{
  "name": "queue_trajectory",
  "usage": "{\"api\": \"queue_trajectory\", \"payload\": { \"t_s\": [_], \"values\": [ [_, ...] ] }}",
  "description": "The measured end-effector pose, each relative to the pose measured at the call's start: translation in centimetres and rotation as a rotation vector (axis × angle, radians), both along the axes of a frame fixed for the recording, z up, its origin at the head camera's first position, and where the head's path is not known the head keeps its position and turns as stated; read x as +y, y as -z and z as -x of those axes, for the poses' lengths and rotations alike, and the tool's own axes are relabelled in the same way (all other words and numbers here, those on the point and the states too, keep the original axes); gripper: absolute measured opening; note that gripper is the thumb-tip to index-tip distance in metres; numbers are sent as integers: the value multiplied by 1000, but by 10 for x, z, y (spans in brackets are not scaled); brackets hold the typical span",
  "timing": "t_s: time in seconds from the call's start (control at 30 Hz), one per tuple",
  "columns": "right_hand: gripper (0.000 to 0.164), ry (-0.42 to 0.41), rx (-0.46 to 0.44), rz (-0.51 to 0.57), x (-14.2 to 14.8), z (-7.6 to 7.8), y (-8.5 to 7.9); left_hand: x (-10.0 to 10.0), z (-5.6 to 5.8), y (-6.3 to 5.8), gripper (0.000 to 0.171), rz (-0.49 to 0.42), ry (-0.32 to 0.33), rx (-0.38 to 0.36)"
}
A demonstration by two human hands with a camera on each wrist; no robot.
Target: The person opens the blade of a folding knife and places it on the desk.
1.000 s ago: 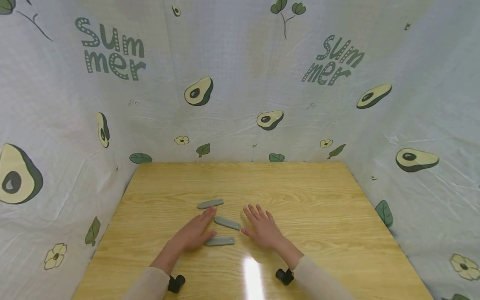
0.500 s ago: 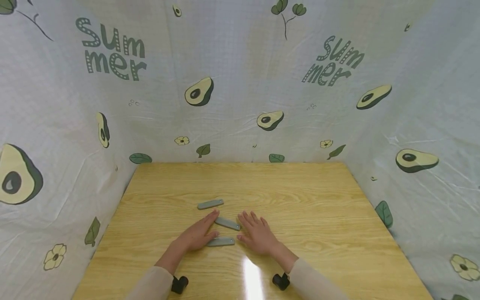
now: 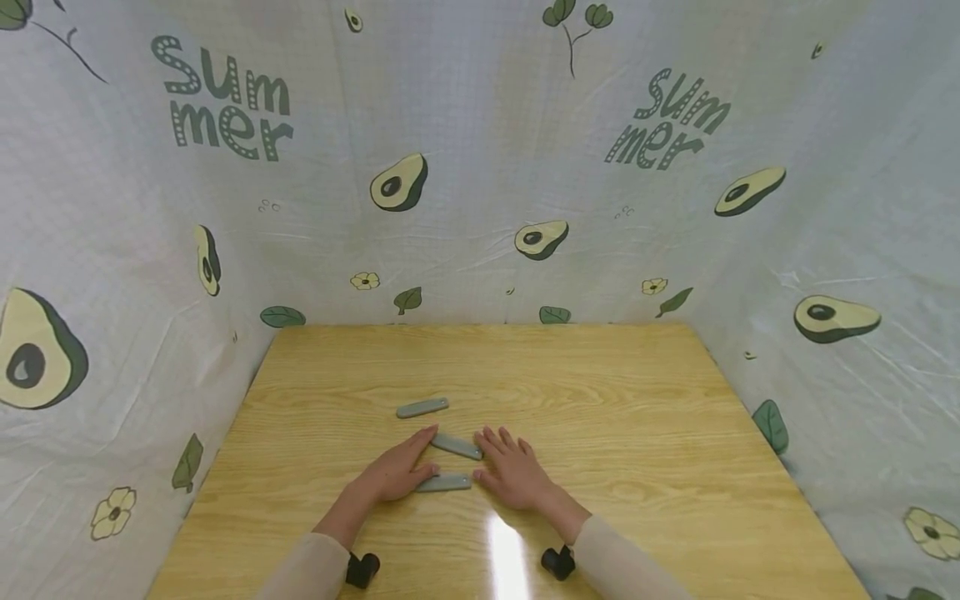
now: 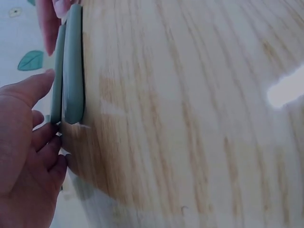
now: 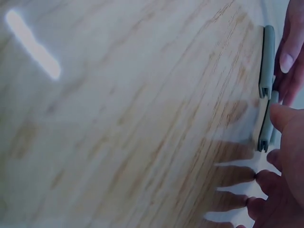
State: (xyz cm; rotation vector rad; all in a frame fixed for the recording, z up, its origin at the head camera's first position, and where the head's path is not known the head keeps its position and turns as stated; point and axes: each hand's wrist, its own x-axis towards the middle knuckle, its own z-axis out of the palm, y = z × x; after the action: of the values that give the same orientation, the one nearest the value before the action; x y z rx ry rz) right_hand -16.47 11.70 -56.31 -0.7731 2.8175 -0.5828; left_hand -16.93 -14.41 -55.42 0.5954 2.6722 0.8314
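One left hand (image 3: 393, 471) and one right hand (image 3: 513, 475), bare, facing each other, fingers relaxed and apart, neither closed around anything.

Head view: middle bar (image 3: 457, 447), grey-green, lying aslant between the two hands, one end at the left fingertips, the other at the right; whether either hand presses it cannot be told. Near bar (image 3: 448, 482), same colour, on the person's side of the middle bar, its left end partly behind the left thumb, its right end just beside the right thumb. Far bar (image 3: 422, 408), same colour, beyond the left fingertips, apart from both hands. Table (image 3: 600, 392), yellow-brown wood grain, extending around both hands; white glare (image 3: 506, 542) on its surface, below and between them. Cloth (image 3: 465, 108), pale, rising past the hands at back and both sides, printed with avocados, flowers, leaves and green "summer" lettering (image 3: 221, 98). Behind the hands, left sleeve (image 3: 307, 567) and right sleeve (image 3: 626, 562), beige; one black device (image 3: 363, 571) at the left wrist.

Left wrist view: two bars side by side, ends near the loosely bent left fingers; green leaf print (image 4: 31, 60) on the cloth past the thumb.

Right wrist view: notched bar ends beside the right thumb; finger shadows (image 5: 232, 175) on glossy wood.
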Motion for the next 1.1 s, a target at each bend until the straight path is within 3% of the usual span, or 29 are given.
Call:
{"api": "queue_trajectory", "payload": {
  "t_s": [0.23, 0.47, 0.7, 0.87, 1.1],
  "values": [
    [60, 2, 10, -11, 0, 1, 1, 1, -1, 4, 63, -5, -21, 48],
    [56, -4, 17, -19, -1, 2, 0, 3, -4, 6, 54, -24, -62, 147],
    [51, -5, 61, -41, -3, 3, 0, 3, 2, 10, 41, -30, -141, 222],
    [50, 1, 74, -47, -4, 4, 0, 4, 7, 13, 35, -17, -150, 275],
    [46, 12, 126, -77, -6, 10, 3, 9, 10, 15, 29, -37, -142, 465]
  ]
}}
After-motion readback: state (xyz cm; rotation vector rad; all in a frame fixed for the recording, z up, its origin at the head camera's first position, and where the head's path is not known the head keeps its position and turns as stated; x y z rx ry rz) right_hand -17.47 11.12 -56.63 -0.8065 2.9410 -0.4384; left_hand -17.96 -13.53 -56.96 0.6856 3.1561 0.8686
